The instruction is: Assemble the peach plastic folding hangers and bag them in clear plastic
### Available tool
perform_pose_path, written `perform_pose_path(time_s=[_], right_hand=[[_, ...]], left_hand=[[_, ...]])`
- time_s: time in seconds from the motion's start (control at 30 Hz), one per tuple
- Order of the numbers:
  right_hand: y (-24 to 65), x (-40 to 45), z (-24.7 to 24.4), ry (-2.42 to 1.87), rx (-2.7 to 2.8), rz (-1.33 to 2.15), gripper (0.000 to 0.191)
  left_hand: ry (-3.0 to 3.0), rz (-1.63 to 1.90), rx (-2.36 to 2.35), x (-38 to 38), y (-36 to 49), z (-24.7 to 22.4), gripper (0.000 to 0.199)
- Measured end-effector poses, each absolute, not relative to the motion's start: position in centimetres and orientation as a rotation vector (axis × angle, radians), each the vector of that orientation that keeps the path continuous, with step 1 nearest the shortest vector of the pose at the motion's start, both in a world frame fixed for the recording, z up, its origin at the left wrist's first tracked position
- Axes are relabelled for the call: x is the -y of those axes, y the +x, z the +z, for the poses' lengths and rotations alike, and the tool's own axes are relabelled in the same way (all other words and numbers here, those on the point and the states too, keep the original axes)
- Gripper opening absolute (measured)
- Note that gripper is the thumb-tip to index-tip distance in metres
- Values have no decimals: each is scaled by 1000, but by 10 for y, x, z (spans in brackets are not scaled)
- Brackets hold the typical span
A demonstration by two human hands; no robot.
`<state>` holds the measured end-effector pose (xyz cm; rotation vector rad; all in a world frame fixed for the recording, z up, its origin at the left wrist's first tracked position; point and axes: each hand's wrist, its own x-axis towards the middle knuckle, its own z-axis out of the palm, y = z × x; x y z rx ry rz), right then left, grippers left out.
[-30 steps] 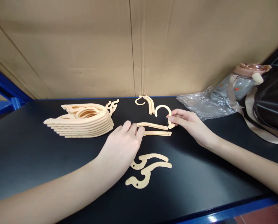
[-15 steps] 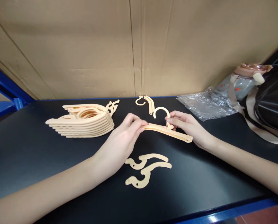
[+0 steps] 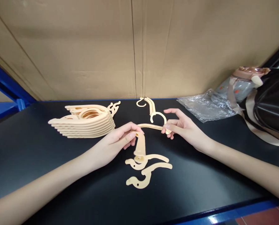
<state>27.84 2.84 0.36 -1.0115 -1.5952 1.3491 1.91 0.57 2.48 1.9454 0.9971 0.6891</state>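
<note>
Behind the stack of beige folding hangers [image 3: 92, 129], a tall cardboard sheet [image 3: 83, 56]. Beneath the stack, a black desk [image 3: 200, 184], edged with blue metal framing [image 3: 3, 79] well to the stack's left. Far right of the stack, a glossy black bag [image 3: 274, 100], then, closer to the stack, a tilted drinking bottle [image 3: 239, 87] with a strap and a crumpled clear plastic bag [image 3: 205, 107].

Just right of the stack, the left hand [image 3: 120, 136], clamped on a beige hanger arm [image 3: 140, 145] tilted down toward the front, blurred at the near end. Farther right of the stack, the right hand [image 3: 185, 128], thumb and fingertips pinched on the base of a beige hanger hook [image 3: 158, 113], index finger lifted away.

To the right of the stack and nearer the front, 2 swan-shaped beige pieces [image 3: 143, 185] side by side; cannot tell whether in contact with the tilted arm. Right of the stack, between both hands, a 2nd hanger arm [image 3: 150, 126]. Farther back to the stack's right, 2 parallel curved strips [image 3: 151, 107] and 1 small hook [image 3: 141, 105].
</note>
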Motion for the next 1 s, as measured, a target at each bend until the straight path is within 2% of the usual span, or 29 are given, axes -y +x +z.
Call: perform_pose_path(time_s=[0.1, 0.23, 0.3, 0.43, 0.7, 1.0], right_hand=[[276, -27, 6, -955, 1619, 1338, 49], [273, -29, 8, -942, 1697, 1357, 29], [270, -31, 9, -965, 1725, 1385, 25], [258, -34, 11, -956, 1724, 1459, 26], [238, -39, -1, -810, 1668, 1548, 28], [240, -38, -6, -876, 1643, 1516, 33]], left_hand=[[1837, 673, -989, -7, 17, 23, 20], [1685, 710, -926, -6, 16, 22, 19], [1582, 718, -881, -6, 16, 22, 17], [1361, 744, -807, -7, 17, 22, 14], [1124, 747, -897, 0, 20, 29, 23], [1738, 663, -1176, 12, 20, 28, 27]])
